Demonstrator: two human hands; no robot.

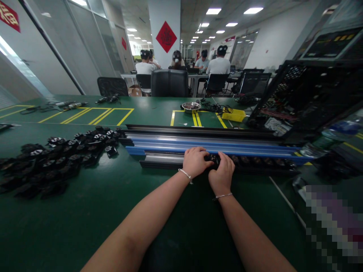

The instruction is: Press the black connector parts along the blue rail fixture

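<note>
1. Both hands pinch one small black part (213,158) between them: the left hand (195,161) curls over it from nine o'clock, the right hand (222,174) presses in from four o'clock, fingers closed tight around it.
2. That part sits on the nearest dark rail (161,159), right at the front edge of the stack of long profiles.
3. Just behind, at twelve o'clock from the hands, lie the blue-wrapped rails (198,145), running across the green table (85,211).
4. More black parts sit in a row along the dark rail toward three o'clock (261,161).
5. Well off at nine o'clock, a loose heap of black parts (56,158) is spread over the table.
6. Each wrist wears a thin bracelet (185,175).
7. Far back at twelve o'clock stand a metal bowl (191,107) and a yellow tray (234,115); seated people (218,65) work beyond.
</note>
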